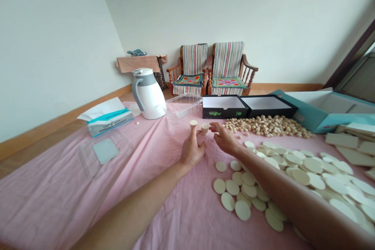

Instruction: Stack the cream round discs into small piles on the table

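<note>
Located between the two hands, at the middle of the scene, on or just above the pink cloth point(152, 211): a left pale piece point(193, 123) and a right pale piece point(204, 127). Cannot tell standing from lifted.

Best to work gently, judging by such small pieces. Hold the left hand point(191, 151) steady, one finger stretched far to the left pale piece, thumb spread away; cannot tell gripping from merely touching. Guide the right hand point(225, 139) in level from the right, fingers bent and close beside the right pale piece; cannot tell closed from slightly apart there either. Better to press straight down than sideways, so as not to tip anything. Carry the right forearm point(281, 187) high over the loose discs point(232, 187), and avoid knocking the round beads point(263, 125), far right and probably quick to roll.

As for looks: cream-coloured, plain, flat and round on top. Seemingly narrower beneath on the right pale piece; hidden by the finger on the left one. Close in tone to the discs. Too small and blurred for grain or joints.
</note>
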Available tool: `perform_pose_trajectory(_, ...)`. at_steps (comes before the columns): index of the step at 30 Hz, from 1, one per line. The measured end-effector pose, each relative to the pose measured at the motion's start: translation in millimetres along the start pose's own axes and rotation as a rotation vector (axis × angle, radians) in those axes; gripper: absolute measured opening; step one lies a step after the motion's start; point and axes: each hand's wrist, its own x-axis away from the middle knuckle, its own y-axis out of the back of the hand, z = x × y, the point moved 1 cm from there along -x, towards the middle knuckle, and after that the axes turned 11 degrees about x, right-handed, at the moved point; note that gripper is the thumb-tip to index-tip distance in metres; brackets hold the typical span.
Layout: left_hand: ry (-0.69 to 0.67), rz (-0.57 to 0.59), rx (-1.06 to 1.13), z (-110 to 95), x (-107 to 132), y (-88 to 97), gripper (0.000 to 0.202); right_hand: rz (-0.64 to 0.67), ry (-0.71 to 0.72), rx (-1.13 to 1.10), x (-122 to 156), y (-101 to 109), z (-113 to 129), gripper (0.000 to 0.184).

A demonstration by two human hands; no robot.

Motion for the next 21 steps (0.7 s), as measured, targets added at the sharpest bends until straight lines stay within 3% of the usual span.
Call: perform_pose_trajectory(21, 0.053, 0.026, -0.182, -4.6, -5.5, -1.3, 0.064, 0.067, 0.022, 0.175, -7.2, -10.1, -5.8, 0.056)
